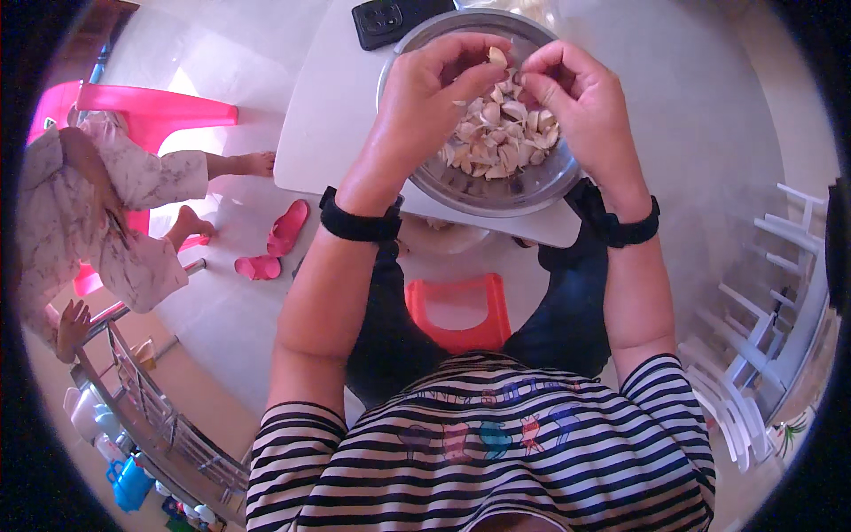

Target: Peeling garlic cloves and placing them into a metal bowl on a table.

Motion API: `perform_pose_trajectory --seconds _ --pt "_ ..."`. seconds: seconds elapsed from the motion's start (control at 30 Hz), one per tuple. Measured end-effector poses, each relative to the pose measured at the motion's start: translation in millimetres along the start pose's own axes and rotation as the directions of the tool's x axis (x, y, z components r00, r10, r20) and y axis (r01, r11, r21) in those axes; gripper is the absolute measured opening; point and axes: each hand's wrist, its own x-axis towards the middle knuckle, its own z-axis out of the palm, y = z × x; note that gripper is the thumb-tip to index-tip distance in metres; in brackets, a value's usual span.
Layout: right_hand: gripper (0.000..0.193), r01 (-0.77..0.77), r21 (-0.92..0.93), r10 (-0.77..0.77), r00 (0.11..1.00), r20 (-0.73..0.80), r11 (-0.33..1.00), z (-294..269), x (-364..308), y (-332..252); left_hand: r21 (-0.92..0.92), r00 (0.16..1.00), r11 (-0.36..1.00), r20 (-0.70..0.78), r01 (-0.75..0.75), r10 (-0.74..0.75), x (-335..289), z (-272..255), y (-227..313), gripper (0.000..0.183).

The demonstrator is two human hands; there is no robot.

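Observation:
A wide steel bowl [483, 202] holds a heap of garlic cloves [501, 140], most with pale papery skin on. Above its left side my left hand [434, 89] is closed, pinching one garlic clove [497, 58] between thumb and forefinger. Over the right side of the bowl, my right hand [581, 93] is closed too, thumb against curled fingers. What lies in that pinch, if anything, is too small to make out. The two hands are close together but apart.
The bowl stands on a small white table [324, 106], beside a black phone [381, 22]. Below the table edge is another pale bowl [443, 238]. An orange-red stool [461, 337] is between my legs. Another person [97, 204] sits at left near pink slippers [285, 229]. White racks [771, 328] stand right.

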Motion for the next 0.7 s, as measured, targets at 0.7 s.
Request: perform_pose_trajectory --seconds 0.7 --pt "0.018 -0.042 0.264 0.038 0.999 0.017 0.964 1.6 0.4 -1.5 -0.144 0.997 0.990 0.078 -0.004 0.015 -1.7 1.8 6.8 0.019"
